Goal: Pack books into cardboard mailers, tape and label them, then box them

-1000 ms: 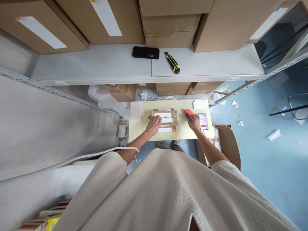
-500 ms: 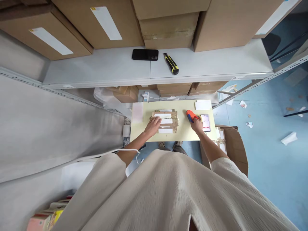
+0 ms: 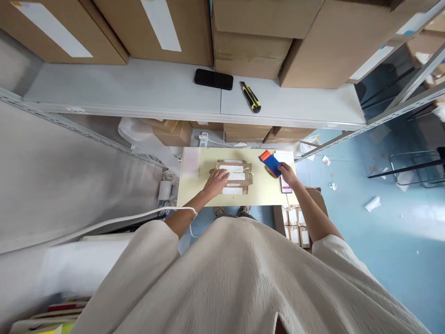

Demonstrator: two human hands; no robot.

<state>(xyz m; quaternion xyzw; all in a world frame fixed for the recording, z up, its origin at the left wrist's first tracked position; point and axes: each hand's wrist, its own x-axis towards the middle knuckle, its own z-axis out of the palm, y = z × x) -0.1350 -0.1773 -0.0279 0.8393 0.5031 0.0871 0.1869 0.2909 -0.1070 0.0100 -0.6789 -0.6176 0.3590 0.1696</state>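
Observation:
Several small cardboard boxes (image 3: pixel 239 183) with white labels and brown tape lie side by side on a pale yellow table (image 3: pixel 194 197). My left hand (image 3: pixel 216 181) rests on their left ends, its fingers stretched out over the labels. At the table's right side my right hand (image 3: pixel 287 173) is closed around an orange and blue tape dispenser (image 3: pixel 271 163). The dispenser is tilted, with its blue side showing, and stands to the right of the boxes, apart from them. A phone with a lit screen (image 3: pixel 286 186) lies by my right hand, partly hidden.
A shelf (image 3: pixel 139 88) behind the table holds large cartons (image 3: pixel 250 51), a black phone (image 3: pixel 213 79) and a yellow and black utility knife (image 3: pixel 250 97). Right of the table, an open carton (image 3: pixel 317 200) holds several small labelled boxes. A white cable (image 3: pixel 121 219) runs past my left arm.
My right hand has turned the tape dispenser, so its blue side shows instead of mostly orange. My left hand stays on the boxes. The view has shifted, revealing more of the carton at right.

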